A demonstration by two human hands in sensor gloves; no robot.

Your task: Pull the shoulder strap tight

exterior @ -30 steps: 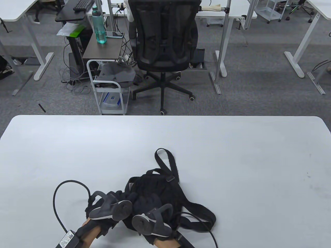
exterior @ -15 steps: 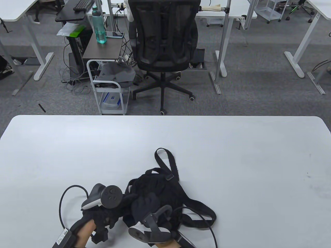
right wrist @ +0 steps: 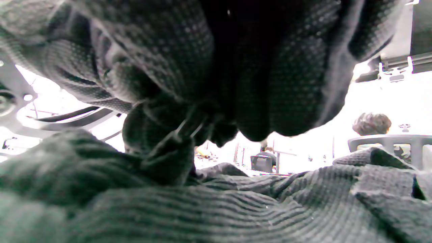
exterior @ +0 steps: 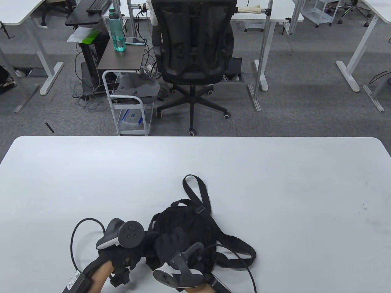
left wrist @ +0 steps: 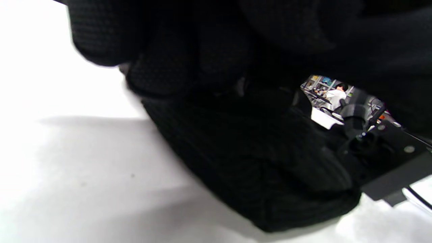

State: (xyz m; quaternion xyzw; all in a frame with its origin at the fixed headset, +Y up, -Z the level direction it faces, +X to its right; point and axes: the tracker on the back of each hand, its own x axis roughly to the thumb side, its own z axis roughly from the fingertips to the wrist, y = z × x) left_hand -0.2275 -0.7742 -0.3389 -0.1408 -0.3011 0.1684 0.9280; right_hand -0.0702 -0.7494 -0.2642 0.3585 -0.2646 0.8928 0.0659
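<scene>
A black fabric bag (exterior: 186, 218) lies crumpled on the white table (exterior: 275, 183) near its front edge. One shoulder strap (exterior: 200, 190) loops away from me and another strap (exterior: 241, 248) trails to the right. My left hand (exterior: 137, 248) is at the bag's left edge, its tracker (exterior: 129, 233) facing up. In the left wrist view its curled fingers (left wrist: 162, 50) grip black webbing there, which looks like a strap end. My right hand (exterior: 169, 242) lies on top of the bag (right wrist: 216, 209), where its bent fingers (right wrist: 263, 84) pinch a fold of fabric.
A black cable (exterior: 72, 241) arcs over the table left of my left wrist, and a second cable (exterior: 249, 271) curves by the right wrist. Past the far table edge stand an office chair (exterior: 192, 45) and a small white cart (exterior: 128, 105).
My left hand has rolled over so that its tracker faces up, and it has drawn slightly left and toward me. The right hand has stayed on the bag, and its tracker has tipped upright.
</scene>
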